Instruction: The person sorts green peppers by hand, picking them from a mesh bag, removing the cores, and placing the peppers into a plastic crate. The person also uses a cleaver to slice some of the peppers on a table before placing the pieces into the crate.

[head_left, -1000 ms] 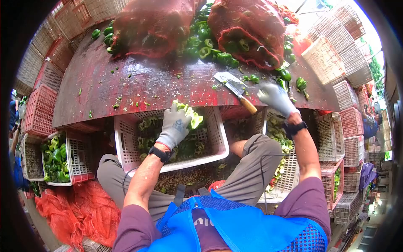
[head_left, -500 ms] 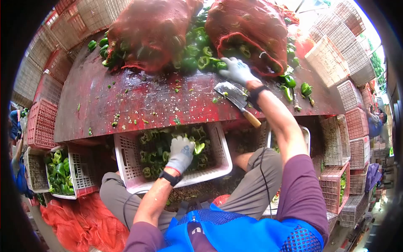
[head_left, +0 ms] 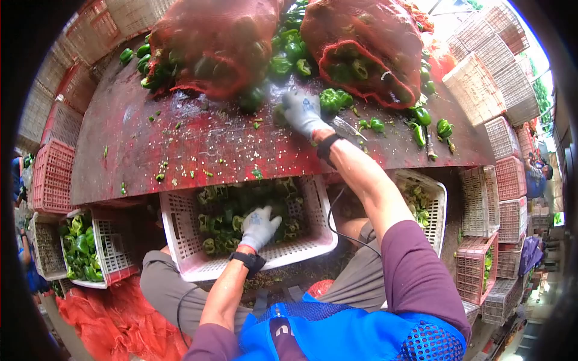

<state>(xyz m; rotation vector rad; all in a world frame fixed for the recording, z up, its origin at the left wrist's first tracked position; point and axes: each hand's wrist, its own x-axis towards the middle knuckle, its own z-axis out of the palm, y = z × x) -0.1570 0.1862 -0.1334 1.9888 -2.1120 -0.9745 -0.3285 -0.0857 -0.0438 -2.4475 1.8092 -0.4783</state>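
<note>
My left hand [head_left: 259, 228], in a pale work glove, rests low inside a white plastic crate [head_left: 328, 243]. Its thumb stands apart from the fingers, and cut green bell peppers [head_left: 226, 219] lie beneath it. On the red-stained table [head_left: 198, 141], my gloved right hand [head_left: 303, 111] curls around a blurred green bell pepper [head_left: 279, 114], mostly covered by the fingers. Just right of that hand sit more whole green bell peppers [head_left: 332, 100]. A cleaver [head_left: 349, 128] lies by my right wrist; its handle is hidden behind the forearm.
Two red mesh sacks [head_left: 211, 51] [head_left: 364, 51] of peppers stand at the table's back. A second white crate [head_left: 438, 207] holds pale green scraps beside my right knee. Stacked crates [head_left: 54, 174] line both sides. Red netting [head_left: 114, 319] lies at lower left.
My right hand has moved left across the table, and its forearm now covers the cleaver's handle. The cut pepper piece by my left hand has left it; the thumb now stands apart.
</note>
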